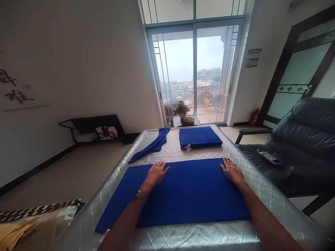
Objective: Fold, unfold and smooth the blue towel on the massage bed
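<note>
A blue cloth (188, 195) is spread out on the quilted silver tabletop cover (199, 237). Near the cloth's far edge, left of its middle, my left hand (157, 173) lies with its fingers stretched out. At the far right corner my right hand (232, 170) presses down flat, fingers extended. Neither hand holds anything. Beyond the cloth sits a neat stack of folded blue cloths (201, 136) with a white tag at its front. To the left of that stack lies another blue cloth (151, 146), loose and crumpled in a long strip.
A black padded armchair (293, 157) stands close on the right, with a small white device (270, 157) on its seat. Past the table's far end are a potted plant (181, 108) and a sliding glass door (195, 76). Patterned fabric (39, 223) lies at the lower left.
</note>
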{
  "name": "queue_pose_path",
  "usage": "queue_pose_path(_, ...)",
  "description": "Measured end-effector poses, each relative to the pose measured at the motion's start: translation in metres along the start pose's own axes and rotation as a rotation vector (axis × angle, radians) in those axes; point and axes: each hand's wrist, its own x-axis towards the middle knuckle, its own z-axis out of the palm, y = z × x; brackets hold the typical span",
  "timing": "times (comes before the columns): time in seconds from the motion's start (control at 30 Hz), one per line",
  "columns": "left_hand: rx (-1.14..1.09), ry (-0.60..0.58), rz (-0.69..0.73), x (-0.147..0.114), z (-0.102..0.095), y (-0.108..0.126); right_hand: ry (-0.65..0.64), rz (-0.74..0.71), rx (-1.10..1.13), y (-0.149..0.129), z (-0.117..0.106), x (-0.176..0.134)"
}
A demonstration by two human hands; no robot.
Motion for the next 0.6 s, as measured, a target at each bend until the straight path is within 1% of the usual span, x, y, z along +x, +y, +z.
queue_pose_path(0.07,-0.063,0.010,0.107,0.006,0.007,0.044,0.003,-0.004,-0.013,0.001,0.001,0.000)
queue_pose_path(0.13,-0.108,0.029,0.176,0.009,0.013,0.076,0.004,-0.005,-0.018,0.001,0.002,0.000)
queue_pose_path(0.17,-0.124,0.032,0.194,0.010,0.016,0.085,0.005,-0.004,-0.019,0.001,0.002,0.000)
queue_pose_path(0.23,-0.145,0.007,0.198,0.012,0.020,0.093,0.010,-0.005,-0.021,0.001,0.003,-0.001)
queue_pose_path(0.3,-0.146,-0.037,0.173,0.012,0.023,0.088,0.017,-0.004,-0.024,0.001,0.003,-0.001)
queue_pose_path(0.37,-0.131,-0.074,0.148,0.010,0.024,0.073,0.013,0.000,-0.026,0.000,0.002,-0.001)
queue_pose_path(0.47,-0.100,-0.105,0.100,0.005,0.022,0.039,0.001,-0.003,-0.024,0.000,0.001,-0.002)
queue_pose_path(0.6,-0.054,-0.110,0.009,-0.006,0.016,-0.015,0.003,0.004,-0.030,0.000,0.001,-0.002)
